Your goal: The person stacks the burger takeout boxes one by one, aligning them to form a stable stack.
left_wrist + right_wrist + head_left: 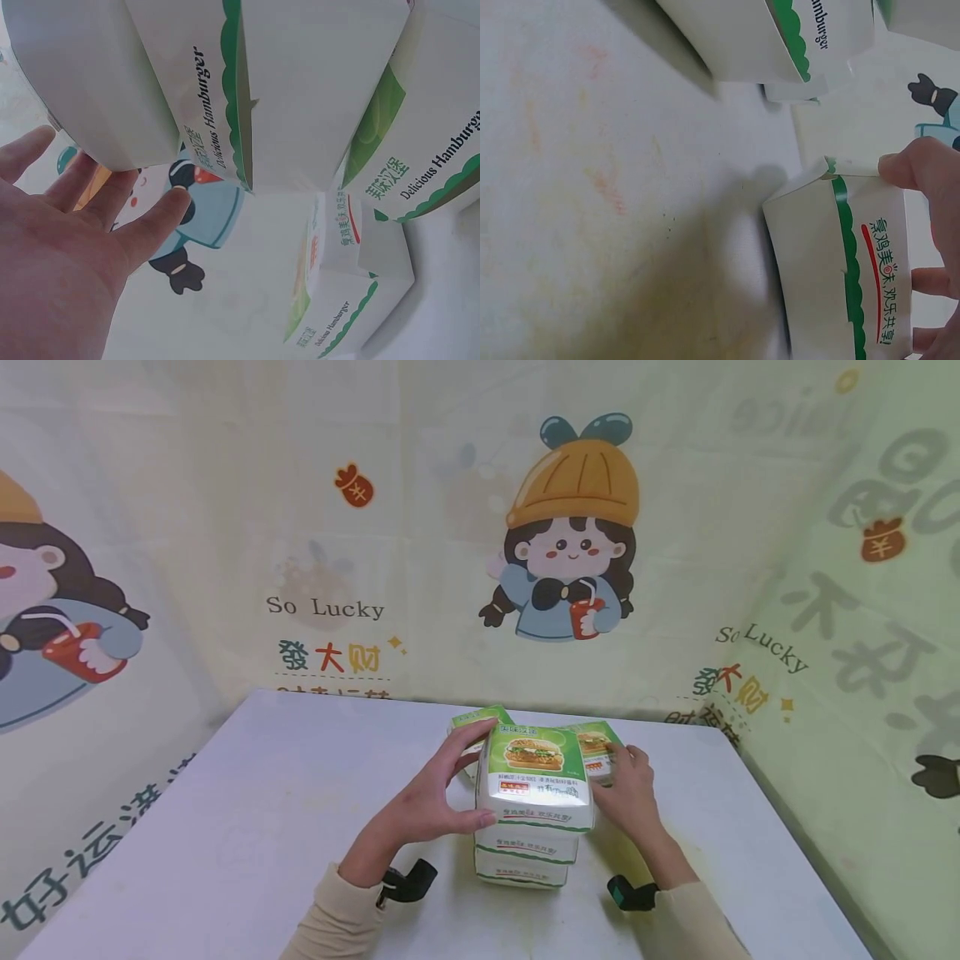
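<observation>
Three white-and-green hamburger boxes are stacked mid-table, the top box [536, 768] facing up with a burger picture. My left hand [435, 797] spans that box's left side, thumb at the front corner and fingers toward the back. In the left wrist view, some fingers of the left hand [82, 225] pass behind the box [97, 82]. My right hand [630, 793] holds another hamburger box [597, 760], behind the stack to the right. Thumb on its upper edge and fingers along its far side, the right hand [934, 217] grips this box [817, 262] in the right wrist view.
One more hamburger box [463, 720] stands behind the stack on the left, partly hidden by my left hand. Everything rests on a white table [300, 810], with a printed cloth [420, 568] hanging behind and along the sides.
</observation>
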A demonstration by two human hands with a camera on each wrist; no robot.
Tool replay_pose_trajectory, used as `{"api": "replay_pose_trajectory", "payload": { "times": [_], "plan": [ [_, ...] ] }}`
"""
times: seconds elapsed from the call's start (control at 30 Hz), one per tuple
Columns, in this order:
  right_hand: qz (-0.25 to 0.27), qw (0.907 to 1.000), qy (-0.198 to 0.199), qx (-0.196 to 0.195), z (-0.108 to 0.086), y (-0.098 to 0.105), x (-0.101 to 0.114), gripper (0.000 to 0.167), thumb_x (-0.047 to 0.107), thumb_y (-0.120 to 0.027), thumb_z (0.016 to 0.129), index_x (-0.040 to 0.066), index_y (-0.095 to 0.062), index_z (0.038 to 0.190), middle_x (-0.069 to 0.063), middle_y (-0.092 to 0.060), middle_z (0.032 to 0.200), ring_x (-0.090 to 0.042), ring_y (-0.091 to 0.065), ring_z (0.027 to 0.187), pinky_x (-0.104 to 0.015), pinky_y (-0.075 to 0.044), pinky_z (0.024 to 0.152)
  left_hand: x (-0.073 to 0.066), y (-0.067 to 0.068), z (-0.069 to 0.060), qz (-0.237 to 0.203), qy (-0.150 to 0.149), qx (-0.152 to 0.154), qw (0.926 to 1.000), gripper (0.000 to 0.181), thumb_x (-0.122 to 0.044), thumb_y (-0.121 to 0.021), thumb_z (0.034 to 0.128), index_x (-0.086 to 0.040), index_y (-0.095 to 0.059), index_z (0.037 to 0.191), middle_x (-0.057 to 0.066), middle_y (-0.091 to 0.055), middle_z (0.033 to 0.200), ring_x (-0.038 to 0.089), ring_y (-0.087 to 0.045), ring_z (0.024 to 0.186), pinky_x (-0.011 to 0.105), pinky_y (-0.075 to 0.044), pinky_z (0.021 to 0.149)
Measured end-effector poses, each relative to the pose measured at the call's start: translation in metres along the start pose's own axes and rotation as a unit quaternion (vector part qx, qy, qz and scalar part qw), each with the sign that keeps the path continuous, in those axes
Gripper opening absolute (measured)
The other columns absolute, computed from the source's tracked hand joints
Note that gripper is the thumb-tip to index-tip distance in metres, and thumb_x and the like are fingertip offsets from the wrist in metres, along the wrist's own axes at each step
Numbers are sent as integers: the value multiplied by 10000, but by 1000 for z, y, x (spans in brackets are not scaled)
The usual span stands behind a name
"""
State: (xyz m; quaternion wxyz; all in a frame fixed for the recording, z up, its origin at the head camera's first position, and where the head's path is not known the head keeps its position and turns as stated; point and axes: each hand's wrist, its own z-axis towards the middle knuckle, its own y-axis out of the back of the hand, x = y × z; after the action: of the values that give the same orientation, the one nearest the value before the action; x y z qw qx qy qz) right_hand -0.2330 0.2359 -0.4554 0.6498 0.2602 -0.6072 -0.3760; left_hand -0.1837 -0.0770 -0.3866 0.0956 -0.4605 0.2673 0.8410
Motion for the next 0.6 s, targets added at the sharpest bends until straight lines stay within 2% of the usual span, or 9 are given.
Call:
{"api": "replay_pose_trajectory", "payload": {
  "times": [0.3,0.6],
  "plan": [
    [-59,9993,-375,-60,-12,6,3,808,391,-698,854,44,-343,1492,-308,-187,1534,-500,-256,1346,-657,-392,1005,-3,0,0,-21,-30,-2,10000,975,-155,-803,766,-255,-240,1556,-39,-264,1572,187,-277,1460,399,-362,1183],
    [-305,9991,-300,31,-18,10,3,785,413,-669,869,47,-351,1486,-327,-212,1509,-500,-260,1317,-650,-387,982,-2,0,0,5,49,-12,10000,973,-169,-807,768,-281,-242,1553,-54,-266,1571,175,-276,1458,449,-356,1182]
  ]
}}
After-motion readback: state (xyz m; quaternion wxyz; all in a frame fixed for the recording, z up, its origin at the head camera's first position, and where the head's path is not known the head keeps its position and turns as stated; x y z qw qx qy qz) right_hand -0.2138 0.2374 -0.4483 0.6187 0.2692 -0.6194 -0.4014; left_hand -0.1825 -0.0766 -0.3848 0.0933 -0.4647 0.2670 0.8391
